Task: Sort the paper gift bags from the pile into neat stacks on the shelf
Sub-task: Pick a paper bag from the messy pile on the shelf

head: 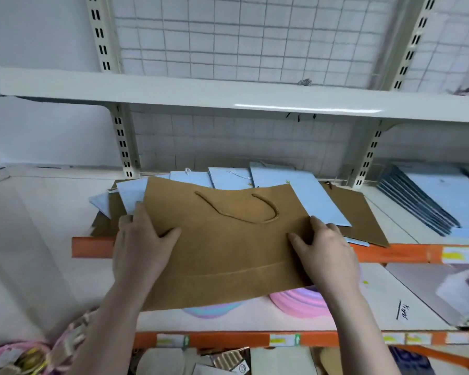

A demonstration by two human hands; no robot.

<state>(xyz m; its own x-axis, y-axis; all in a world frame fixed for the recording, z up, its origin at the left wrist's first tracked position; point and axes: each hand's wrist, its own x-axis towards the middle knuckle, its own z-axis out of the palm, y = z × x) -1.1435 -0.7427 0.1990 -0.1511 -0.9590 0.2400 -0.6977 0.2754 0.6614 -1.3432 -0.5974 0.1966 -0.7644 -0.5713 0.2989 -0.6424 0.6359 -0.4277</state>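
A flat brown kraft paper gift bag with a twisted paper handle (228, 247) is held level over the front edge of the orange-edged white shelf (92, 247), handle side facing up. The left hand (141, 244) grips its left edge, thumb on top and fingers beneath; the right hand (325, 247) pinches the right edge the same way. Behind it on the shelf lies a loose pile of light blue and brown paper bags (268, 182), and to the right a fanned stack of dark-edged blue bags (423, 204)
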